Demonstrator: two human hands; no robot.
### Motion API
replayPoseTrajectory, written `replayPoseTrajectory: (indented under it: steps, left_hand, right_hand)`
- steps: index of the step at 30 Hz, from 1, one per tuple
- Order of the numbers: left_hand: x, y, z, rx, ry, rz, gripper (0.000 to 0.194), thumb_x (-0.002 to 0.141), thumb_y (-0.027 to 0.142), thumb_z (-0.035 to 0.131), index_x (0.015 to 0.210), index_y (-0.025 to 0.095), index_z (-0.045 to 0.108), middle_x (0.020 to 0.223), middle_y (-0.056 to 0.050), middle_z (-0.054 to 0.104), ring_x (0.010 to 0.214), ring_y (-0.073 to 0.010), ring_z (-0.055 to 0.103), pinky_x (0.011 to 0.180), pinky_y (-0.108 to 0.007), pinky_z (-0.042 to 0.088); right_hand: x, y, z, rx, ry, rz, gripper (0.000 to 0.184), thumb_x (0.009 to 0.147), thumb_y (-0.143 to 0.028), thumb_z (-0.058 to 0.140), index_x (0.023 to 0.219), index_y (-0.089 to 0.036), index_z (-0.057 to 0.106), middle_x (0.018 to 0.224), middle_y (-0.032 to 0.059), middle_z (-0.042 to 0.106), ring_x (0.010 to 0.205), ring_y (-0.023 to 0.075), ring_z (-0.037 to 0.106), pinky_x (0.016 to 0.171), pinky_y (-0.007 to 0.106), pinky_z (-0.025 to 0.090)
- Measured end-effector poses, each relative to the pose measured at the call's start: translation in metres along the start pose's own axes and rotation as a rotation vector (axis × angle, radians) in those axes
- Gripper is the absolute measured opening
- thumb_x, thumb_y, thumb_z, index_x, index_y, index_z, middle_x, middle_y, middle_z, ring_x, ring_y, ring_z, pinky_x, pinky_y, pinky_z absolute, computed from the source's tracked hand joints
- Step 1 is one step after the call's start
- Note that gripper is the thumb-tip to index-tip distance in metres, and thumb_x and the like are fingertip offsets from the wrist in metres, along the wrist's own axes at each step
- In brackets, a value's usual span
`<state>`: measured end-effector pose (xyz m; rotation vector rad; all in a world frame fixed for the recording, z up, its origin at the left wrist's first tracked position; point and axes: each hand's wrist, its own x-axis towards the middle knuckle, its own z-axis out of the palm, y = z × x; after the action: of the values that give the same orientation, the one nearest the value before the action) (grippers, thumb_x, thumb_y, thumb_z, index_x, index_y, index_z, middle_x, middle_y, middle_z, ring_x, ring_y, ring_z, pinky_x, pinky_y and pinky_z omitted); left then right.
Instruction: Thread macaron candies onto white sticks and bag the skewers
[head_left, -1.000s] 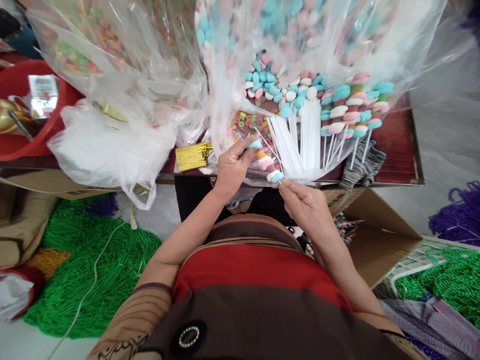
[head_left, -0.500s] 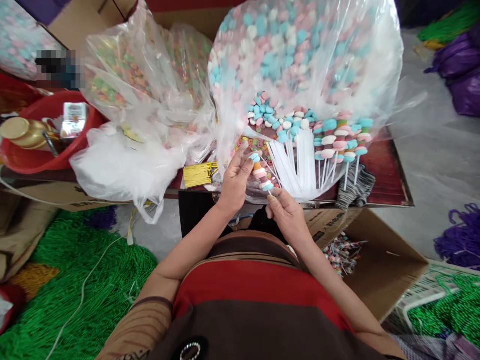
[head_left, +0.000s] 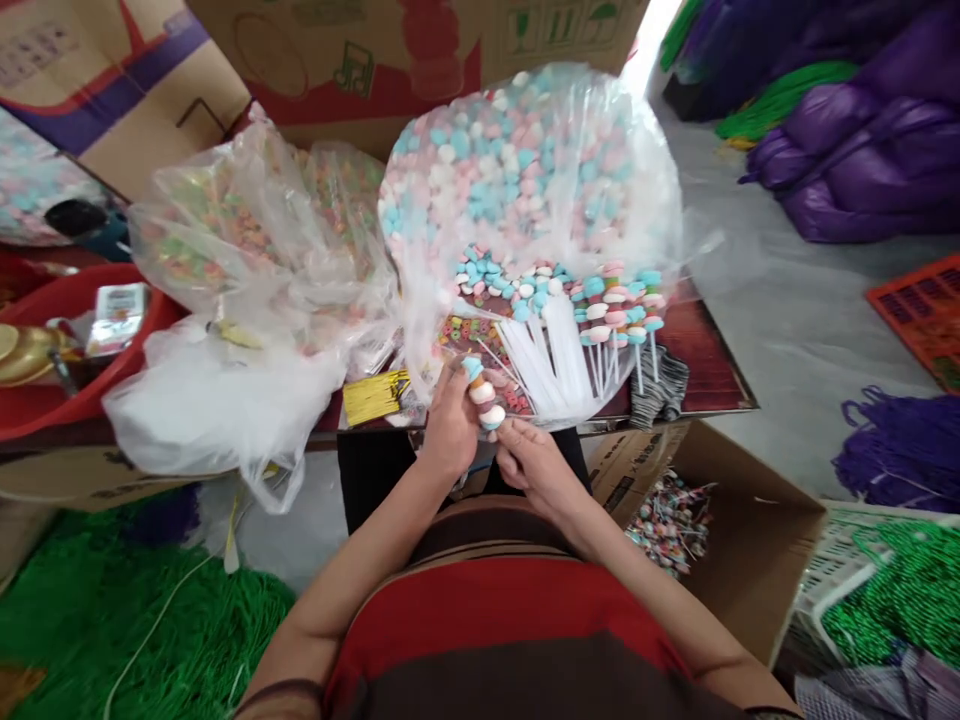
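My left hand (head_left: 448, 428) and my right hand (head_left: 531, 462) meet close to my body at the table's near edge, both closed on a candy skewer (head_left: 482, 393) of blue, orange, pink and white pieces that stands nearly upright. Just beyond lie loose white sticks (head_left: 547, 360) fanned out on clear plastic. Several finished skewers (head_left: 619, 305) rest side by side to the right of the sticks. Behind them a big clear bag of blue, pink and white candies (head_left: 525, 170) bulges open.
Bags of ring-shaped candy (head_left: 247, 230) and a white plastic bag (head_left: 217, 400) fill the table's left side, by a red basin (head_left: 52, 340). Gold twist ties (head_left: 373, 397) lie near my left hand. An open cardboard box (head_left: 720, 520) with wrapped candy sticks stands lower right. Green beads (head_left: 112, 620) cover the floor.
Both hands drew back toward my body and the skewer tilted from slanting to nearly upright. My head lifted, so the table now looks smaller and farther away.
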<state>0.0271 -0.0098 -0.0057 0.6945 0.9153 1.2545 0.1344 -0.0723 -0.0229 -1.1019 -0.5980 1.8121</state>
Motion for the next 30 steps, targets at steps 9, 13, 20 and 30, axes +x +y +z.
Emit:
replayPoseTrajectory:
  steps: [9,13,20,30]
  left_hand:
    - [0.006,-0.009,-0.033,0.429,0.008,0.264,0.048,0.098,0.055,0.058,0.136,0.026,0.058,0.128,-0.010,0.073,0.111,-0.0204,0.073,0.100,-0.037,0.058]
    - [0.008,-0.015,-0.049,0.693,0.029,0.418,0.039,0.098,0.049,0.059,0.125,0.021,0.064,0.124,-0.011,0.074,0.120,-0.0229,0.070,0.108,-0.041,0.055]
    - [0.017,-0.026,-0.067,1.015,0.027,0.655,0.031,0.101,0.040,0.052,0.118,0.020,0.067,0.118,-0.012,0.076,0.116,-0.0240,0.071,0.107,-0.043,0.055]
    - [0.019,-0.030,-0.071,1.038,0.018,0.682,0.031,0.101,0.037,0.050,0.119,0.020,0.067,0.118,-0.012,0.076,0.116,-0.0242,0.071,0.107,-0.044,0.054]
  right_hand:
    - [-0.002,-0.058,-0.059,-0.543,0.410,-0.406,0.042,0.092,-0.052,0.059,0.105,-0.016,0.076,0.051,-0.0046,0.056,0.045,0.0111,0.042,0.048,0.024,0.034]
    - [0.012,-0.094,-0.090,-1.013,0.702,-0.573,0.041,0.096,-0.044,0.052,0.111,-0.017,0.079,0.074,0.0064,0.075,0.072,0.0226,0.068,0.070,0.032,0.050]
    - [0.037,-0.117,-0.077,-1.743,0.659,-0.150,0.043,0.104,-0.031,0.039,0.122,-0.014,0.074,0.096,0.0202,0.080,0.090,0.0310,0.075,0.076,0.034,0.047]
    - [0.036,-0.115,-0.064,-1.777,0.606,-0.083,0.041,0.104,-0.041,0.046,0.129,-0.018,0.070,0.098,0.0160,0.081,0.094,0.0296,0.075,0.074,0.032,0.046]
